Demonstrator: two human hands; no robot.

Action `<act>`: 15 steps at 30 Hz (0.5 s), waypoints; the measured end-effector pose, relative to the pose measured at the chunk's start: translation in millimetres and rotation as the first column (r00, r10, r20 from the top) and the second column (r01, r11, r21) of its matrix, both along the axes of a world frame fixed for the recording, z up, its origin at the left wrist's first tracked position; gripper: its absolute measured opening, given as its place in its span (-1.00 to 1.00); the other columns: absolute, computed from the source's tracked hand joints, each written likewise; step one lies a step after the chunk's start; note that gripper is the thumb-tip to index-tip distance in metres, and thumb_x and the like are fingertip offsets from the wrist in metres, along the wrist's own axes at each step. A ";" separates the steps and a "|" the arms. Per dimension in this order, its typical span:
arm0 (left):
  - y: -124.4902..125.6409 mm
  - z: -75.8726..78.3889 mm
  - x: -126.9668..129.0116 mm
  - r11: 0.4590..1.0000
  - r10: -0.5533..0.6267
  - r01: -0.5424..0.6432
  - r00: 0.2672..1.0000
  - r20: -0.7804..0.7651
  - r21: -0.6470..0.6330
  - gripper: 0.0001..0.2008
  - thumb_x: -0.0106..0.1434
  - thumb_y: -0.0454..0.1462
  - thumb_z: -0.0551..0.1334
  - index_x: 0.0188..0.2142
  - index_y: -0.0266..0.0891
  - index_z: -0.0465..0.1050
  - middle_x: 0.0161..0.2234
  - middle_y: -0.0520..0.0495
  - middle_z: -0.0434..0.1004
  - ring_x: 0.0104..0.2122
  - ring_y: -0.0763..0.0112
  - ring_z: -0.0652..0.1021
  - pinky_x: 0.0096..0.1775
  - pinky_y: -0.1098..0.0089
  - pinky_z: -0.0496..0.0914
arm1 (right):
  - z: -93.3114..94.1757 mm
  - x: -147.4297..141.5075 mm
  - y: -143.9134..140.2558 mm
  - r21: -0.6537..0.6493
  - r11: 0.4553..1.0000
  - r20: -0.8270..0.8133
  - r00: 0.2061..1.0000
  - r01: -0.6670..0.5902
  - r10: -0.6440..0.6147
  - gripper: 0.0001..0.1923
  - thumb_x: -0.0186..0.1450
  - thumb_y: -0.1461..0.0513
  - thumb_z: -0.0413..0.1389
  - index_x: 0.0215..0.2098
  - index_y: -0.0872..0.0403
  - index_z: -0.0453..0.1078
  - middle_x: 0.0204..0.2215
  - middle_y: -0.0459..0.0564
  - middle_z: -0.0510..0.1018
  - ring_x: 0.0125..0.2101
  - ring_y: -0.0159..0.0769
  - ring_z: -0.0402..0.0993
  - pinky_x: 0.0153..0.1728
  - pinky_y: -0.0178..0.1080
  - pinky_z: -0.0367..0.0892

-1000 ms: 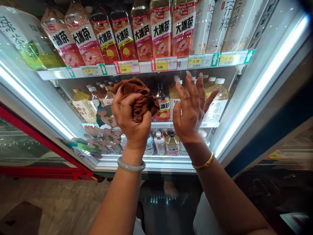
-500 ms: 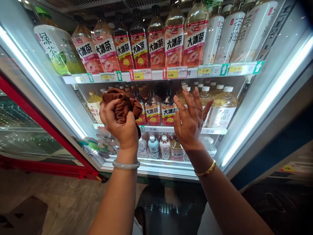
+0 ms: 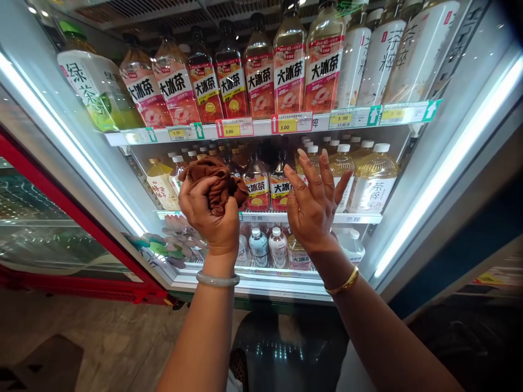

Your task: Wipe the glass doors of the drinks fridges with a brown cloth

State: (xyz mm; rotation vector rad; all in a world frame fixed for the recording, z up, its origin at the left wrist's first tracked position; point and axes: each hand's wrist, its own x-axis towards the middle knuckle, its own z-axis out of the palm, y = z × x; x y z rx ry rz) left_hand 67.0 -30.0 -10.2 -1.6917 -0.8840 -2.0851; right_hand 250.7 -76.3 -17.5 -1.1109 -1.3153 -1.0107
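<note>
Landmark: the middle shelf edge (image 3: pixel 368 218) of the open drinks cooler is taken as reference for all places.
Brown cloth (image 3: pixel 216 182): it is bunched into a wad and held just above the left part of that shelf edge, in front of the red-labelled iced tea bottles (image 3: pixel 256 188).
Left hand (image 3: pixel 210 215): the fingers are curled tight around the lower half of the cloth, which spills out over the knuckles; a pale bangle (image 3: pixel 218 280) is worn at the wrist.
Right hand (image 3: pixel 314 204): it is raised empty above the shelf edge, fingers spread and slightly bent, palm turned toward the cloth; whether the bottles behind are touched cannot be told. A gold bangle (image 3: pixel 342 283) is seen at the wrist.
Handling, as judged: the cloth is likely light, soft and limp, not slippery or fragile; no shape will be kept when released.
Hold, as judged: any fold may be taken; a full-fist grasp around the middle suits it best.
</note>
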 end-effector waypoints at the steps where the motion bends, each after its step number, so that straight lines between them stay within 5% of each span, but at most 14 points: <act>1: 0.0 -5.8 0.9 1.000 0.030 -0.030 1.000 0.004 -0.002 -0.60 0.18 -0.33 0.28 0.04 -0.12 0.47 0.17 -0.17 0.39 0.29 0.06 0.35 0.38 -0.05 0.19 | -0.7 0.3 0.0 0.001 1.000 0.008 1.000 -0.005 0.005 -0.55 0.49 0.20 -0.05 0.31 -0.13 0.33 0.38 -0.11 0.39 0.52 -0.22 -0.06 0.52 0.24 -0.41; 6: -17.3 -43.0 37.5 0.996 0.011 0.011 0.964 -0.266 0.083 -0.62 0.16 -0.33 0.32 -0.01 -0.11 0.46 0.25 -0.21 0.31 0.33 -0.01 0.34 0.32 -0.06 0.28 | -3.8 1.8 -1.3 -0.034 0.999 0.025 0.999 0.027 -0.026 -0.55 0.49 0.20 -0.04 0.31 -0.16 0.34 0.37 -0.13 0.39 0.52 -0.20 -0.04 0.52 0.25 -0.38; 10: -22.5 -40.4 41.0 0.986 -0.079 0.134 0.896 -0.437 0.097 -0.62 0.17 -0.38 0.34 -0.03 -0.05 0.48 0.20 -0.16 0.39 0.30 0.05 0.39 0.31 -0.03 0.32 | -7.1 7.0 -4.9 -0.048 0.999 0.097 0.995 0.009 -0.004 -0.53 0.48 0.21 -0.04 0.31 -0.13 0.35 0.35 -0.10 0.42 0.49 -0.26 0.03 0.54 0.13 -0.31; 15: -10.1 -28.5 1.7 0.997 0.057 -0.062 0.990 -0.126 -0.037 -0.56 0.17 -0.35 0.35 0.05 -0.10 0.47 0.22 -0.23 0.36 0.30 0.02 0.38 0.31 -0.06 0.29 | -13.4 12.8 -14.2 -0.104 0.994 0.118 0.993 0.029 -0.017 -0.53 0.46 0.24 0.00 0.31 -0.13 0.35 0.36 -0.12 0.42 0.48 -0.32 0.06 0.55 0.04 -0.41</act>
